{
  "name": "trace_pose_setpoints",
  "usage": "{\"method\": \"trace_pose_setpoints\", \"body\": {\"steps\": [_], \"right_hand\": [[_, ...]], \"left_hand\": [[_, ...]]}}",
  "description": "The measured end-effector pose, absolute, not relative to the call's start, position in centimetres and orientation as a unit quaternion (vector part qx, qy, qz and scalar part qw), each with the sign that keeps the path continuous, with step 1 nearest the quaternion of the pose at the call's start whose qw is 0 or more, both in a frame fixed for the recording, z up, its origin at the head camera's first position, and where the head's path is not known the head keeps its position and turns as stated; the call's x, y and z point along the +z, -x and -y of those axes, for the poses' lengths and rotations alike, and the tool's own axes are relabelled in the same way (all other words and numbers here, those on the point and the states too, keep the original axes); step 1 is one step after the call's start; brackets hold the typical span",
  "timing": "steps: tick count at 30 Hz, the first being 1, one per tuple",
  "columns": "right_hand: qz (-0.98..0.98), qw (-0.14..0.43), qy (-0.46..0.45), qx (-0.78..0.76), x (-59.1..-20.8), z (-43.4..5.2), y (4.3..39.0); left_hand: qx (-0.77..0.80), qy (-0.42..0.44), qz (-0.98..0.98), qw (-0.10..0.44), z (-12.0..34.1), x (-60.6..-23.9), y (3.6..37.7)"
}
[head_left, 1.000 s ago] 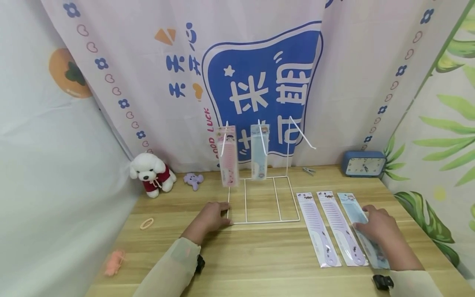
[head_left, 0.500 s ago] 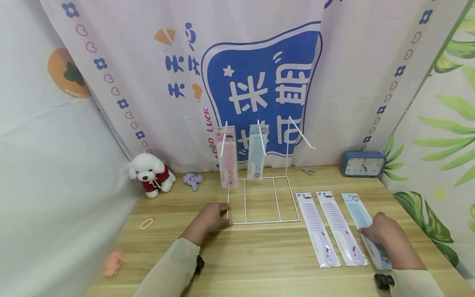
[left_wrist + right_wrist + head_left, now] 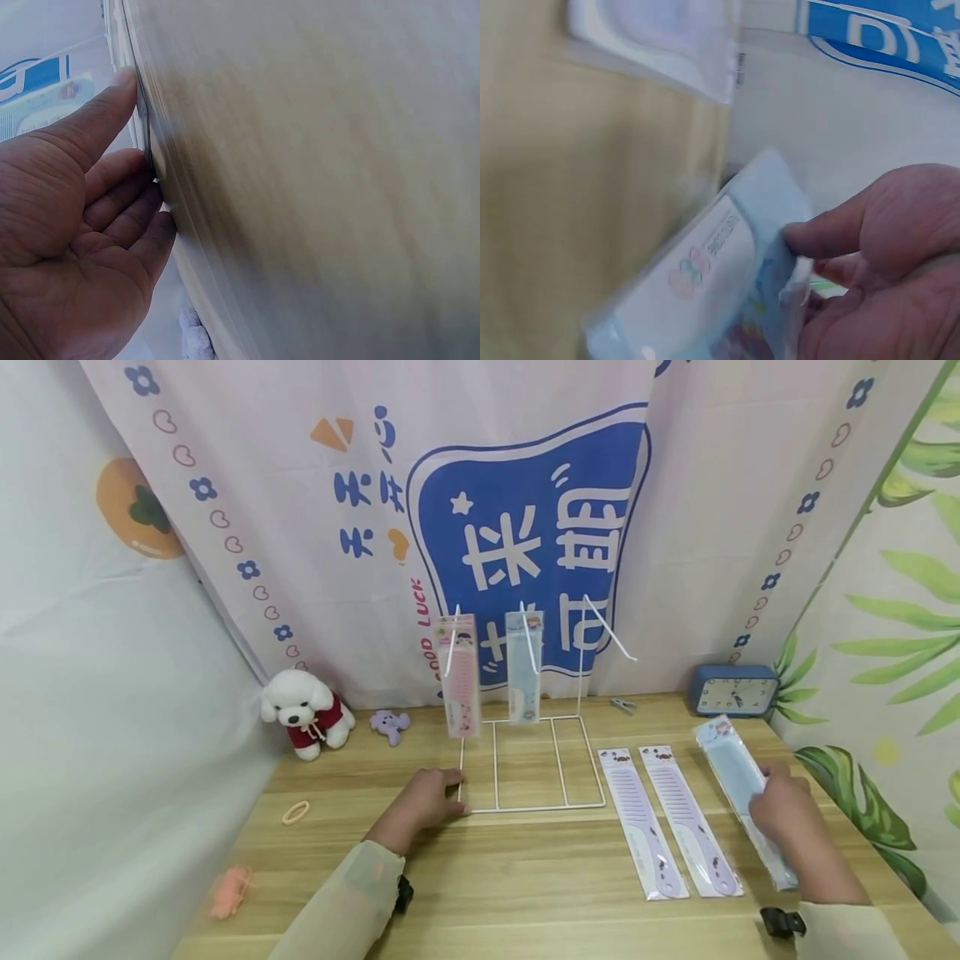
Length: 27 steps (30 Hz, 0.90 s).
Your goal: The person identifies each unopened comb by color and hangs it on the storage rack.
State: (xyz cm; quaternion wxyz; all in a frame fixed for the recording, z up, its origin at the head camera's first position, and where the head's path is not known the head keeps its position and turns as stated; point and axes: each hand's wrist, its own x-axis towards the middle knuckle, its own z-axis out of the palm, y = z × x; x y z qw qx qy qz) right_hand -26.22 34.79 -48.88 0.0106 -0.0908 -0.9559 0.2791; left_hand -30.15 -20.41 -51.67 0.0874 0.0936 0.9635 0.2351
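In the head view my right hand (image 3: pixel 783 802) grips a blue comb in a clear packet (image 3: pixel 731 766) by its edge, its top end raised off the table. The right wrist view shows my thumb on the packet's face (image 3: pixel 697 270), fingers behind. My left hand (image 3: pixel 427 797) holds the near left corner of a white wire display rack (image 3: pixel 536 810); in the left wrist view the thumb and fingertips (image 3: pixel 124 79) meet at the wire. Pink packaged combs (image 3: pixel 461 693) hang on the rack's left hook and a blue packaged comb (image 3: pixel 523 677) on the middle one. The right hook (image 3: pixel 611 628) is bare.
Two purple packaged combs (image 3: pixel 645 827) (image 3: pixel 693 822) lie right of the rack. Along the back stand a plush dog (image 3: pixel 307 710), a small purple toy (image 3: pixel 390 725), a grey clip (image 3: pixel 622 705) and a blue clock (image 3: pixel 735 691). A hair tie (image 3: pixel 296 812) and a pink item (image 3: pixel 231 892) lie left.
My right hand has taken hold of the blue packaged comb, moved it right and lifted its far end. The left hand stays at the rack; the hanging blue packet has swung slightly.
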Motion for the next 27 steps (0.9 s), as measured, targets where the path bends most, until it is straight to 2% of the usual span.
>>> {"method": "trace_pose_setpoints", "body": {"steps": [5, 10, 18, 27], "right_hand": [[0.937, 0.122, 0.045, 0.325, -47.1, -34.3, 25.9], [0.894, 0.144, 0.010, 0.424, -45.5, -33.3, 25.3], [0.771, 0.128, -0.159, 0.603, -44.8, -30.3, 24.6], [0.756, 0.076, -0.220, 0.612, -44.4, -23.2, 24.5]], "left_hand": [[0.233, -0.092, -0.964, 0.087, 20.4, -51.8, 30.2], [0.232, -0.098, -0.964, 0.082, 20.4, -51.9, 30.3], [0.233, -0.102, -0.964, 0.078, 20.5, -52.1, 30.4], [0.234, -0.103, -0.964, 0.078, 20.5, -52.0, 30.4]]}}
